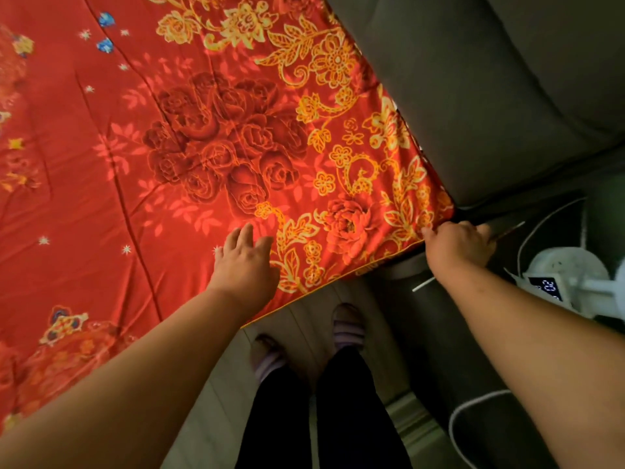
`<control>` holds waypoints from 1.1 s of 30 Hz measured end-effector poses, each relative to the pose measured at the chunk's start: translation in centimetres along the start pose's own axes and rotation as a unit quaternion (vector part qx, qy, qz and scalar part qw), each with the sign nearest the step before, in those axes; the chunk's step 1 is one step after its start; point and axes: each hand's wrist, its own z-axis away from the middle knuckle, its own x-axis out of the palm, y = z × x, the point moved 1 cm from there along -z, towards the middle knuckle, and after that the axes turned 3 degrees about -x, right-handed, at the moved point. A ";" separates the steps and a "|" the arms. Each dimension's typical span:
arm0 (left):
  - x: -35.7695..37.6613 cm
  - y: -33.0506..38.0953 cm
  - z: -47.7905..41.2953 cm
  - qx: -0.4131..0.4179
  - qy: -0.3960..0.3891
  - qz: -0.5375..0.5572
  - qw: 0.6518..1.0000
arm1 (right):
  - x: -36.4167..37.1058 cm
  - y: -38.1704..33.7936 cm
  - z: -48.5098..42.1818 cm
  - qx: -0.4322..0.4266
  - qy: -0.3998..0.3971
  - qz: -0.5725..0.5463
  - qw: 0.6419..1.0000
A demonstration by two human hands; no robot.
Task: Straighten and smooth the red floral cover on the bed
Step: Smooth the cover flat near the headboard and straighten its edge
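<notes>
The red floral cover [162, 137] with gold flower borders lies spread across the bed and fills the left and upper part of the view. A few long creases run across its plain red middle. My left hand [245, 262] rests flat on the cover near its front edge, fingers apart and holding nothing. At the cover's corner beside the headboard, my right hand [456, 245] has its fingers closed on the cover's edge.
A grey padded headboard [500, 89] rises along the cover's right side. A white device with a lit digital display [554, 286] and white cables [473, 411] sit at the right. My feet in slippers [348, 328] stand on the pale floor below the bed edge.
</notes>
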 end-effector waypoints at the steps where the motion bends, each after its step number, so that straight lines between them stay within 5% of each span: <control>1: 0.2 0.2 0.0 0.000 -0.005 -0.003 1.000 | 0.3 0.0 -0.1 0.002 0.000 -0.005 1.000; 7: 0.7 1.0 0.0 0.000 -0.008 -0.015 1.000 | 0.1 1.4 -1.0 -0.020 0.022 0.024 0.999; 11: 1.0 0.8 0.2 0.004 0.001 -0.032 0.999 | 0.1 0.4 0.9 -0.195 0.077 -0.005 0.978; 14: 1.8 0.7 0.6 -0.001 -0.015 -0.040 0.999 | 1.1 -1.4 3.1 -0.336 0.037 0.042 0.940; 22: 4.2 -0.7 2.7 -0.034 -0.023 -0.071 0.997 | 1.5 -2.3 2.5 -0.424 0.040 0.106 0.899; 33: 3.7 -1.6 3.9 -0.054 -0.099 -0.022 0.993 | -0.8 -5.1 1.7 -0.235 -0.128 0.207 0.941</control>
